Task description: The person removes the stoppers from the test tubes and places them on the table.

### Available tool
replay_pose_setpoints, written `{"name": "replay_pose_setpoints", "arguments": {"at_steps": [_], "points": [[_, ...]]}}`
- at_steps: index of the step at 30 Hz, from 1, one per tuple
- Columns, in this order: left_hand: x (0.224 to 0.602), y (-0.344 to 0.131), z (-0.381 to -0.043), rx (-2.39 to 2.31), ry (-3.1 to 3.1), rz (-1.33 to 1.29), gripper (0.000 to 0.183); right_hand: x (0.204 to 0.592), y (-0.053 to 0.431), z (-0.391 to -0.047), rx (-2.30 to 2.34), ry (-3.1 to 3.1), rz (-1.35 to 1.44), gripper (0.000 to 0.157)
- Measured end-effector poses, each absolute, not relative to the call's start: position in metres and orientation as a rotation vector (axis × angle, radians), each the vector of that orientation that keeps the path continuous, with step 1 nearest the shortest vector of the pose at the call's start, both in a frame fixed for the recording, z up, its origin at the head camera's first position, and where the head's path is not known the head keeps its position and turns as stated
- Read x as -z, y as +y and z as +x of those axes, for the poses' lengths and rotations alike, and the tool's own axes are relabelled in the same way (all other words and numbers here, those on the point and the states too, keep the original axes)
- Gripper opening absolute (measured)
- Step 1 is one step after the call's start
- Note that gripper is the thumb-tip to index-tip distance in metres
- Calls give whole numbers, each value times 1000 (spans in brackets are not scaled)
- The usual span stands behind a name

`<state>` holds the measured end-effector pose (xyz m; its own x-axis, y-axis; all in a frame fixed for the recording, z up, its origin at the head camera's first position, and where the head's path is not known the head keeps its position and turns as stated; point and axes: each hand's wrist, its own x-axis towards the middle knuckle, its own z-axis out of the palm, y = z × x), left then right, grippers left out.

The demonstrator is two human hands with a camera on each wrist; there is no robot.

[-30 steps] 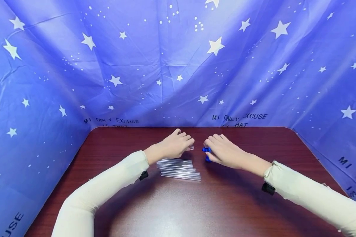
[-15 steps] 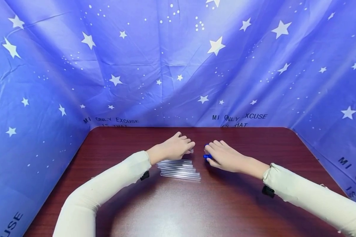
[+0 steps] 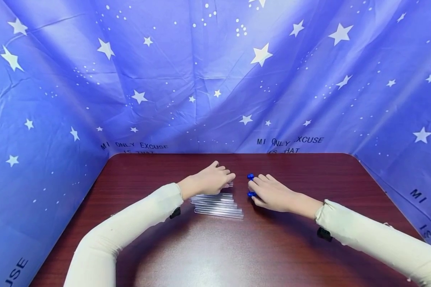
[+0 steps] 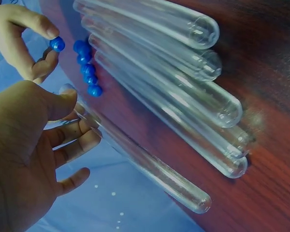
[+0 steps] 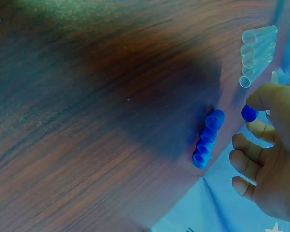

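In the left wrist view my left hand (image 4: pixel 34 140) pinches a clear test tube (image 4: pixel 150 166) near its open end, between thumb and fingers. Its rounded end points away from the hand. My right hand (image 5: pixel 275 140) holds a small blue stopper (image 5: pixel 249 113) between thumb and index finger. The same stopper shows in the head view (image 3: pixel 251 194) at the right fingertips. The two hands face each other with a small gap between tube mouth and stopper. Most of the held tube is hidden behind the left hand (image 3: pixel 212 179) in the head view.
Several more clear test tubes (image 3: pixel 218 207) lie side by side on the dark red wooden table (image 3: pixel 208 255), nearer the person than the left hand. A row of blue stoppers (image 5: pixel 208 140) lies by the right hand. A blue star-patterned curtain (image 3: pixel 201 79) surrounds the table.
My right hand has drawn slightly toward the person with the pinched stopper, so the other stoppers show beyond its fingers. My left hand has lowered a little, still holding its test tube.
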<state>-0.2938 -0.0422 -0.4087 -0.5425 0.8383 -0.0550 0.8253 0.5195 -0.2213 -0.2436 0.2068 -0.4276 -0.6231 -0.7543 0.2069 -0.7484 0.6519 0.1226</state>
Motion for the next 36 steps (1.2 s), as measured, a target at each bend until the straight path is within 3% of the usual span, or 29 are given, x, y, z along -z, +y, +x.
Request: {"name": "replay_pose_setpoints", "arguments": {"at_steps": [12,36], "points": [[421,-45,-296,-423,-2669,-1467,26,437,207,-246,108,-2505,1229,22],[425,-47,-296,-462,-2697,-1491,27,451,209,-247,212,-2347,1248,30]]}}
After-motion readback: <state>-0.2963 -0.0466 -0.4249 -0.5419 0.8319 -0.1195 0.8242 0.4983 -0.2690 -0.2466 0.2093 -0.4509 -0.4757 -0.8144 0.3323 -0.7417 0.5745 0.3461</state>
